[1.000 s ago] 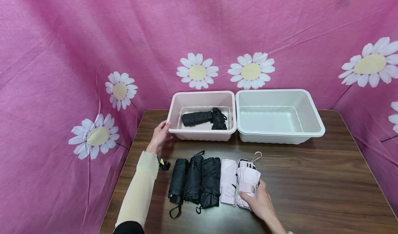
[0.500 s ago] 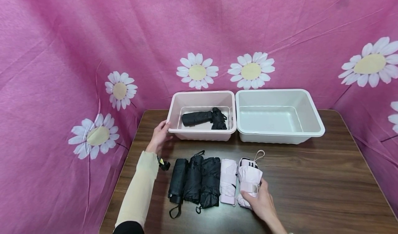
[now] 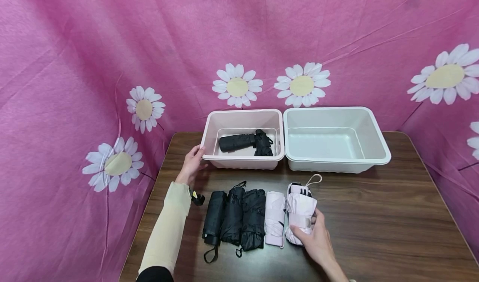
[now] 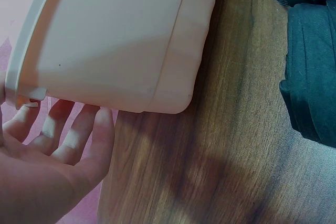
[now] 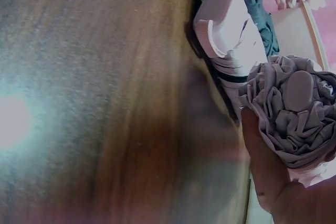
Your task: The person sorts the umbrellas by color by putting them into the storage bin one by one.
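– R fingers point(image 3: 319, 220)?
– Curled round pale-pink umbrella point(image 3: 300, 209), nr side of pink bin point(image 3: 239, 164), off right. L fingers point(image 4: 101, 137) grip bin's nr-L corner.
– Progress?
– Early, I'd say: approx 2 blk umbrellas point(image 3: 236, 143) inside bin; held one + desk point(image 3: 374, 223) row of 4 umbrellas point(image 3: 253, 219), nr side, left to do.
– Feel?
– Crinkly fabric rolls; bin's smooth plastic, prob.

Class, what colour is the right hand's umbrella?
The umbrella is mostly pale pink, clearest in the head view.

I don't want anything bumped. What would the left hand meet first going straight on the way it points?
The pink bin, at its near left corner. The left hand appears to hold it there, so no gap shows ahead.
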`<state>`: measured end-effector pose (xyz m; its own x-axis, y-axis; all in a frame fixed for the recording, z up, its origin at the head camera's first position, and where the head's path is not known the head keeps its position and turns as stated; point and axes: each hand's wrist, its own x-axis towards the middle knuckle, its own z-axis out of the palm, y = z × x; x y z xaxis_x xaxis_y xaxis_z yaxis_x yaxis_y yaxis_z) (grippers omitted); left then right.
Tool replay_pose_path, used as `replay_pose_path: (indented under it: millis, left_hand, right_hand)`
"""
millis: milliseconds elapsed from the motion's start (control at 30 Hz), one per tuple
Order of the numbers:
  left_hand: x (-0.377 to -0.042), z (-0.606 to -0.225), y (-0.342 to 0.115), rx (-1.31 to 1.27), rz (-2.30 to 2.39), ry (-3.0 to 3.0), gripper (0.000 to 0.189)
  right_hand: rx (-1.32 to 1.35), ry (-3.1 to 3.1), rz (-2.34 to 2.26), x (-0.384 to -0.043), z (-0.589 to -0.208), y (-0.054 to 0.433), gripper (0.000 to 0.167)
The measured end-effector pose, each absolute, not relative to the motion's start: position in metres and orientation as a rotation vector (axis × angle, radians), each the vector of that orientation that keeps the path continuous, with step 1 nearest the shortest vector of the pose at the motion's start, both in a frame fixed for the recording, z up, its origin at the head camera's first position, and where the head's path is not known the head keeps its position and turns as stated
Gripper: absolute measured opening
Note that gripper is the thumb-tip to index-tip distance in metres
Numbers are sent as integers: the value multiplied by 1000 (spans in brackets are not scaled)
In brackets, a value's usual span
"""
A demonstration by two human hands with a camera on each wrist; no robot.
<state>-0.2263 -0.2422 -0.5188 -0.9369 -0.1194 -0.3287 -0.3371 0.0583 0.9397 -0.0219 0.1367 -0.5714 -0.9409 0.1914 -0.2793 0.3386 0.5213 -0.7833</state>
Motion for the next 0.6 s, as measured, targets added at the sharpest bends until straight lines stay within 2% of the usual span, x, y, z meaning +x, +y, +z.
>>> replay_pose_path:
  millis: [600]
  left_hand:
    - [-228,-521,-242,-488,1993,2172,45]
  right_hand:
    - [375,2627,-1707,-30,-549,139,95]
